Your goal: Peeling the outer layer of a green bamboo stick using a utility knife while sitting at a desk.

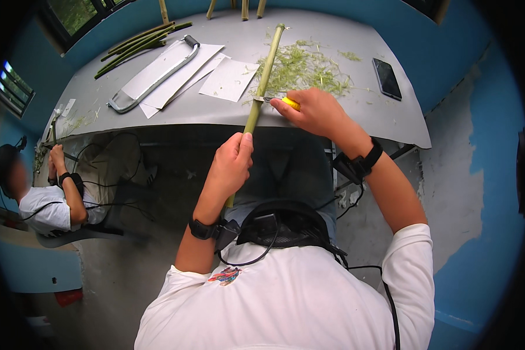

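Grey table [356, 125], shavings [309, 70], papers [227, 79], phone [386, 78]

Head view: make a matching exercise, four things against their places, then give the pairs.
1. green stalk
2. yellow-handled knife
3. dark phone
4. metal hacksaw frame

a. flat on the table's right part
b. in the right hand, blade at the stalk
c. gripped by the left hand, far end on the table
d. on white paper sheets, table's left part

Pairs: 1-c, 2-b, 3-a, 4-d
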`<state>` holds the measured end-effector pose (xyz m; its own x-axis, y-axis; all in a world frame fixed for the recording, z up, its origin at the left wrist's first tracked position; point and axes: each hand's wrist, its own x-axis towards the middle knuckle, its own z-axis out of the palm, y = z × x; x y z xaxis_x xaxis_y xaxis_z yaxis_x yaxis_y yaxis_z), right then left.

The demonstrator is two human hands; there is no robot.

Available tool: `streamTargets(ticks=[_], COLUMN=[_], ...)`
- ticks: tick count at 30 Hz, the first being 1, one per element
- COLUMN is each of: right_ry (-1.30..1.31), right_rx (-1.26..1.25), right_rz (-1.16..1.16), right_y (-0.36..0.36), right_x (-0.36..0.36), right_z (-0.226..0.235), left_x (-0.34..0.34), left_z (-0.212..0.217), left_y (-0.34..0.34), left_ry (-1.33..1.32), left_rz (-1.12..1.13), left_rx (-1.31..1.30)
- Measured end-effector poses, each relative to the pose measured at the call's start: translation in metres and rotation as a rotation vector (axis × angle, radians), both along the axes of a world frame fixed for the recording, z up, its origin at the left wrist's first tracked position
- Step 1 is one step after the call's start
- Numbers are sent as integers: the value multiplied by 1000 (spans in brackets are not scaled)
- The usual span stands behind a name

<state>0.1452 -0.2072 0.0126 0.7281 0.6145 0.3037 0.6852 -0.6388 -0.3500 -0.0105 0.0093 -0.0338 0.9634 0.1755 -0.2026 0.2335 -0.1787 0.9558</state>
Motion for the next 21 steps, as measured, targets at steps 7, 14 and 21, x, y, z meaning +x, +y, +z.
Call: streamTargets(ticks=[7, 14, 21], right_ry=[-230, -168, -111], right_rx=[109, 104, 102], right_rz=[-192, -98, -19], right_y=[6, 2, -2], right_x=[7, -3, 0], right_z=[-26, -15, -12], left_x=[-1, -4, 5], left_z=[3, 6, 4], left_y=[1, 6, 10], left_ry=[58, 37, -143], left_rz=[-9, -20, -2], left_rx=[-61, 8, 348])
